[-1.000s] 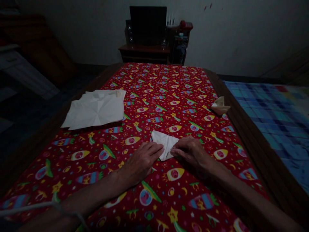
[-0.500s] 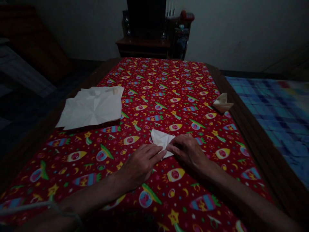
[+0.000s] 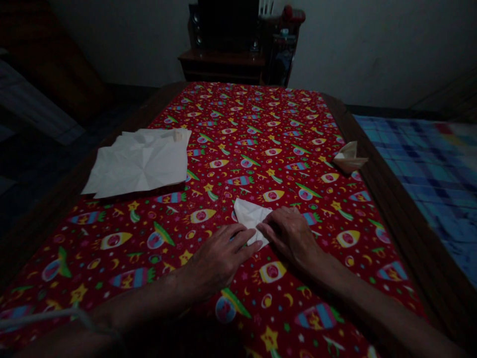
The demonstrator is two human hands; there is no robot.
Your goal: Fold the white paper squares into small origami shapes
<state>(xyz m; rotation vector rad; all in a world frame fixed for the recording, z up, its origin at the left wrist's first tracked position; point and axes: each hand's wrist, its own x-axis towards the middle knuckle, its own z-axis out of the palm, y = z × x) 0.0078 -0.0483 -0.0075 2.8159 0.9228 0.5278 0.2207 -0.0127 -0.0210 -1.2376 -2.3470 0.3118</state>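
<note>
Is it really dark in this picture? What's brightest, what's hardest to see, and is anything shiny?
Yes, the head view is dim all over; in the head view, the paper stack and small folded paper look brightest, the screen is nearly black, and shadow darkens the red cloth near the bottom edge; no strong glare shows in the head view.
</note>
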